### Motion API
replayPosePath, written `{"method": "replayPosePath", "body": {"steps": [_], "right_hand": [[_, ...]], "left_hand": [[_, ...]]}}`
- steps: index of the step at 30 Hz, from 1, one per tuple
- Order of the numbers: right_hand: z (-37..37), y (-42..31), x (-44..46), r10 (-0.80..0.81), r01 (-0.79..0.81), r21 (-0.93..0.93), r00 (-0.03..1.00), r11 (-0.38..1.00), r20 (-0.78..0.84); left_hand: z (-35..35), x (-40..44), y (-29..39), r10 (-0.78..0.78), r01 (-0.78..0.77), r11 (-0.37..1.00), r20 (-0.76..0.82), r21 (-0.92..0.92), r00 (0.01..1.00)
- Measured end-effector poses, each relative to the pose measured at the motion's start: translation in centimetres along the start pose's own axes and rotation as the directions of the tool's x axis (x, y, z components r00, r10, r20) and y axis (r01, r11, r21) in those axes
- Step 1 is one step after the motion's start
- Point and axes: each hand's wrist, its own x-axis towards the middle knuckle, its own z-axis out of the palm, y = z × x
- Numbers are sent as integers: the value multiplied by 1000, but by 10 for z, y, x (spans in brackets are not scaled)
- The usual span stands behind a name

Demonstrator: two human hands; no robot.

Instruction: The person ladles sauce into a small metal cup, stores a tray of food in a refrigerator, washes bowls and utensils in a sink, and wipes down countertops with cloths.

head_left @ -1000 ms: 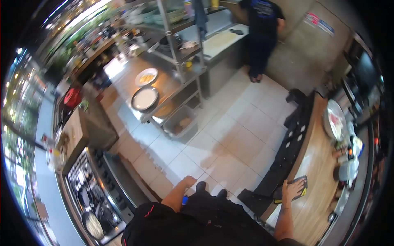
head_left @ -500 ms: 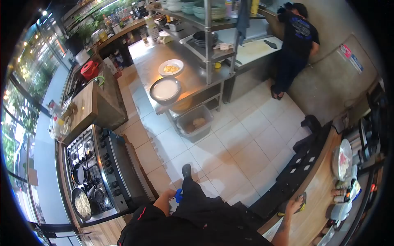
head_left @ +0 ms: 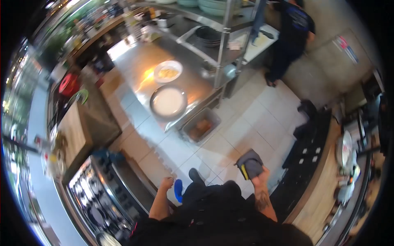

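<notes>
In the lower middle of the frame, our right hand (head_left: 260,177) is closed around one edge of a grey cloth (head_left: 251,162) with a yellow strip, which sits in the air over the pale floor tiles (head_left: 236,131). Our left hand (head_left: 167,183), lower and left of centre, has its fingers curled in; we cannot tell whether it has hold of anything. Just beside it, on its right, is a blue thing (head_left: 178,190) we cannot name. Towards the upper middle, a steel table (head_left: 137,61) carries a white plate (head_left: 179,67) of yellow food and a dark-rimmed dish (head_left: 168,101), pale inside. We have a stove (head_left: 92,192) at lower left, a wooden counter (head_left: 318,186) at lower right, and another person (head_left: 293,28) in dark clothes at upper right.
</notes>
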Motion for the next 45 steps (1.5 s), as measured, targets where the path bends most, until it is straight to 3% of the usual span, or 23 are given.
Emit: {"method": "replayPosePath", "body": {"steps": [6, 9, 10, 11, 12, 13, 14, 15, 16, 18, 19, 20, 22, 24, 26, 28, 30, 33, 36, 38, 39, 41, 45], "right_hand": [[154, 34, 36, 145, -155, 136, 986, 979, 80], [183, 29, 53, 123, -134, 136, 989, 982, 87], [186, 29, 59, 95, -108, 150, 991, 983, 92], [189, 28, 66, 77, -90, 155, 993, 984, 88], [193, 24, 75, 62, -75, 156, 995, 985, 84], [195, 21, 82, 40, -54, 163, 995, 985, 88], [194, 17, 88, 32, -43, 172, 997, 984, 69], [193, 14, 93, 27, -35, 181, 999, 983, 46], [189, 7, 99, 14, -22, 185, 999, 982, 43], [182, -8, 112, 35, -43, 190, 998, 981, 44], [179, -18, 121, 27, -34, 202, 999, 979, 37], [182, -33, 128, 3, -7, 234, 1000, 972, 16], [177, -63, 141, -7, 4, 274, 1000, 962, 9], [176, -101, 160, -21, 9, 298, 999, 955, 39], [175, -142, 180, -14, -25, 258, 989, 966, 146], [166, -179, 205, -25, -18, 241, 985, 970, 171], [161, -213, 224, -3, -30, 208, 987, 978, 160], [158, -259, 248, 22, -46, 131, 984, 990, 179], [158, -300, 267, 7, -13, 27, 974, 1000, 225], [143, -319, 290, 28, -44, 58, 970, 997, 243], [158, -332, 293, -56, 42, 78, 981, 996, 184], [160, -356, 314, -122, 120, 119, 993, 986, 6], [147, -401, 380, -144, 137, 151, 989, 979, 37]], "left_hand": [[-113, 19, 14, -31, -41, 893, -153, -448, 988], [-131, 61, -41, -88, 1, 758, -100, -652, 991], [-131, 54, -48, 8, -35, 719, -43, -694, 999], [-124, 30, -36, -95, 44, 778, -49, -626, 994], [-109, 49, -64, 136, -149, 733, -72, -663, 988], [-111, 37, -73, 188, 54, 652, 230, -756, 955], [-109, 26, -70, 200, 49, 658, 237, -751, 951], [-104, 12, -67, 370, -402, 915, 334, 31, 867], [-93, 5, -64, 368, -631, 309, 523, 712, 769], [-63, -16, -66, 405, -487, 615, 281, 621, 870], [-49, -10, -54, 402, -489, 604, 289, 629, 869], [-31, 8, -37, 564, -597, 525, 278, 607, 778], [-8, 48, -2, 697, -663, 245, 347, 707, 628], [1, 63, 88, 478, -588, 580, 349, 563, 806], [37, 73, 217, 726, -700, 566, 139, 435, 674], [86, 39, 368, 657, -618, 737, -75, 273, 750], [126, -44, 538, 724, -700, 657, 23, 281, 689], [212, -81, 685, 846, -863, 505, 196, 3, 496], [291, -128, 789, 871, -934, 352, 386, -61, 303], [337, -122, 823, 826, -965, 236, 499, 113, 260], [349, -120, 844, 834, -962, 248, 480, 114, 272], [366, -116, 886, 539, -888, 430, 744, 161, 395], [402, -71, 929, 631, -855, 515, 701, -59, 332]]}}
